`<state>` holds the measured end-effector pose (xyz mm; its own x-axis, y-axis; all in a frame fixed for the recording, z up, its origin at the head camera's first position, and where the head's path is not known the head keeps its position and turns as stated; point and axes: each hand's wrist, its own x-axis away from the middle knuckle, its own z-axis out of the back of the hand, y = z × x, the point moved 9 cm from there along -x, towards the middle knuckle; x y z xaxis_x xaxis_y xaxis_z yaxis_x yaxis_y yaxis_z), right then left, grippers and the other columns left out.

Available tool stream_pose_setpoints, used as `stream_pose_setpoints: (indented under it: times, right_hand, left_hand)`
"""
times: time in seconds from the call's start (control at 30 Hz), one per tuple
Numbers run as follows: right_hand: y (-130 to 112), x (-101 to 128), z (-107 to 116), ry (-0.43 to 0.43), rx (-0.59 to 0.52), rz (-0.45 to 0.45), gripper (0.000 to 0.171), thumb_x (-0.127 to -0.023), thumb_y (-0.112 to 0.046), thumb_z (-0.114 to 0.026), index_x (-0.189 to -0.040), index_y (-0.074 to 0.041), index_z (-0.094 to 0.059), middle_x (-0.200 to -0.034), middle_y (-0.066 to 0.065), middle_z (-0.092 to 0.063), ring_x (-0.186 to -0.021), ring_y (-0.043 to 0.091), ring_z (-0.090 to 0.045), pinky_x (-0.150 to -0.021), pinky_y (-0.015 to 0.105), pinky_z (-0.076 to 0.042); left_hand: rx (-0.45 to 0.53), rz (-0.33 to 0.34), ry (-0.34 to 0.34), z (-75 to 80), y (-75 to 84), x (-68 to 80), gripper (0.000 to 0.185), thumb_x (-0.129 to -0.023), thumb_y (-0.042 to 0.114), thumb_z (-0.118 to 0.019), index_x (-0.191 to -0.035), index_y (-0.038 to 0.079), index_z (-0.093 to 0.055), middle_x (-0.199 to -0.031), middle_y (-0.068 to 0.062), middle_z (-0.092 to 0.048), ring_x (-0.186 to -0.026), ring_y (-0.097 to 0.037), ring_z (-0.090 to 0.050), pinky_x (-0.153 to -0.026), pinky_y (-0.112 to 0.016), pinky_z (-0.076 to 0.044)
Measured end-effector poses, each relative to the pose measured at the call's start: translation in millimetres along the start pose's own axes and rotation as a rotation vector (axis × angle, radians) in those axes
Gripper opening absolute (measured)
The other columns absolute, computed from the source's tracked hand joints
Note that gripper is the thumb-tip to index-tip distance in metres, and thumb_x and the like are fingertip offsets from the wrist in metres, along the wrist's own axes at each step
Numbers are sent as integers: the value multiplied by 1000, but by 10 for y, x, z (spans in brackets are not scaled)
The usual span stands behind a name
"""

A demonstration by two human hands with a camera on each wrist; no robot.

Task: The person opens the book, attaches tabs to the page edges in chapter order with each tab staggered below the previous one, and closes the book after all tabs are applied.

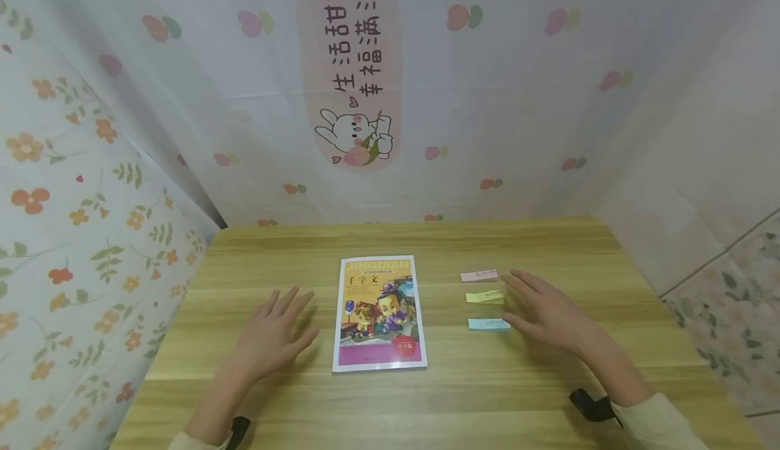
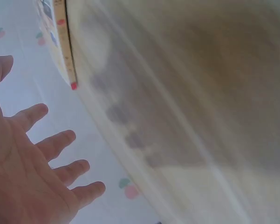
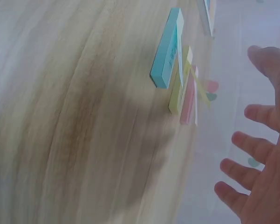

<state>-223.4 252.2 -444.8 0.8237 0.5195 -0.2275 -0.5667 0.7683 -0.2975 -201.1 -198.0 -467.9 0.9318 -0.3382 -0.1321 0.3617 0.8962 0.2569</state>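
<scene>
A children's book (image 1: 380,315) with a colourful cartoon cover lies face up on the wooden table (image 1: 274,396). To its left, my left hand (image 1: 272,338) hovers with fingers spread, holding nothing. Right of the book, three small pads of sticky notes lie in a column: pink (image 1: 479,275), yellow (image 1: 485,297) and blue (image 1: 489,324). My right hand (image 1: 548,311) is held over the table just right of the pads, fingers extended; its thumb overlaps the blue pad's edge in the head view. In the right wrist view, that hand (image 3: 265,158) appears raised above the tabletop, with nothing in it.
A white curtain (image 1: 487,98) with fruit prints and a rabbit drawing hangs behind the table's back edge. Flowered cloth (image 1: 91,247) covers the left side. Black straps (image 1: 590,406) show at the wrists.
</scene>
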Motion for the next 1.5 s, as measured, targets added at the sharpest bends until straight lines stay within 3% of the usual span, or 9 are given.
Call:
stream_pose_setpoints:
  times: [0.17, 0.37, 0.6, 0.73, 0.93, 1.3, 1.5]
  right_hand:
    - [-29, -73, -33, -8, 1, 1, 73, -93, -38, -76, -149, -1, -47, -149, 28, -44, -132, 49, -44, -101, 67, -37]
    - [-77, -204, -103, -22, 9, 12, 72, -93, -36, -75, -149, -2, -47, -148, 28, -44, -132, 49, -45, -102, 66, -37]
    - [-190, -346, -138, -39, 10, 35, 74, -91, -35, -78, -149, -2, -47, -148, 28, -44, -131, 49, -45, -102, 65, -39]
    - [-249, -431, -159, -58, -12, 25, 75, -91, -36, -78, -151, -4, -46, -151, 26, -43, -134, 47, -43, -104, 65, -37]
    - [-395, -564, -191, -80, -35, 31, 71, -94, -38, -74, -149, -2, -47, -152, 25, -42, -136, 48, -40, -106, 65, -34]
    - [-506, -754, -331, -121, -30, 33, 71, -95, -37, -73, -150, -2, -46, -152, 25, -41, -139, 46, -38, -108, 62, -34]
    - [-614, -873, -403, -133, -17, 45, 71, -94, -39, -74, -149, -2, -48, -151, 25, -43, -137, 45, -41, -107, 61, -36]
  left_hand:
    - [5, -19, -28, -94, 183, -152, 70, -96, 52, -64, -153, 17, -47, -157, -20, -37, -140, -55, -31, -107, -71, -26]
    - [18, -55, -125, -277, 470, -311, 74, -96, 59, -59, -156, 20, -43, -161, -18, -32, -146, -51, -21, -112, -68, -20]
    - [17, -100, -229, -515, 777, -311, 79, -92, 69, -55, -157, 27, -41, -163, -11, -30, -148, -46, -18, -115, -64, -17]
    - [14, -147, -240, -618, 913, -280, 84, -89, 73, -55, -157, 26, -41, -162, -13, -31, -148, -47, -19, -113, -66, -18]
    - [-17, -157, -233, -675, 1011, -262, 91, -84, 76, -60, -157, 24, -43, -164, -13, -27, -148, -46, -20, -113, -66, -19]
    - [-45, -199, -240, -732, 1227, -378, 98, -79, 75, -68, -159, 27, -38, -165, -11, -24, -147, -48, -19, -115, -63, -17]
    - [-64, -222, -242, -748, 1241, -412, 100, -78, 74, -70, -159, 27, -37, -164, -12, -27, -146, -49, -22, -114, -64, -19]
